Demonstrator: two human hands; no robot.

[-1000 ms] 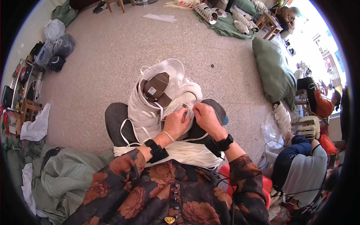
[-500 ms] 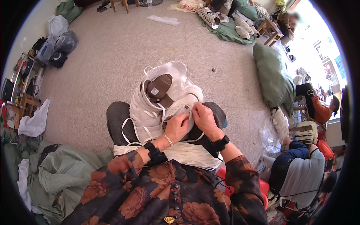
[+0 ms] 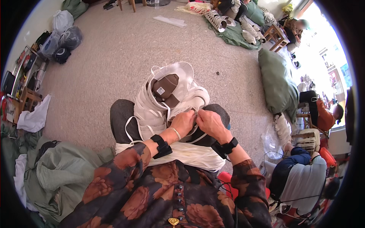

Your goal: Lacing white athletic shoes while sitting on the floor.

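A stack of white shoe uppers (image 3: 150,114) with brown lining rests on my lap between my knees. A small white label sits on the brown tongue of the open one. My left hand (image 3: 183,123) is closed on the near right edge of an upper. Close beside it, my right hand (image 3: 211,124) pinches at the same edge with thumb and finger; a white lace (image 3: 199,139) trails below it. Exactly what lies between the fingertips is partly hidden. Loose lace loops hang from the stack's left side. A thick bundle of white laces (image 3: 190,155) lies across my lap.
Green cloth (image 3: 68,167) is heaped at my left. A stuffed green sack (image 3: 277,79) lies to the right, near a seated person in grey (image 3: 306,182). More uppers (image 3: 216,21) lie on a green sheet farther off. Filled plastic bags (image 3: 70,38) stand far left.
My right hand has drawn down and slightly right from the upper's edge. My left hand has shifted a little right and up, bringing the fingertips closer together. The view has tilted slightly.
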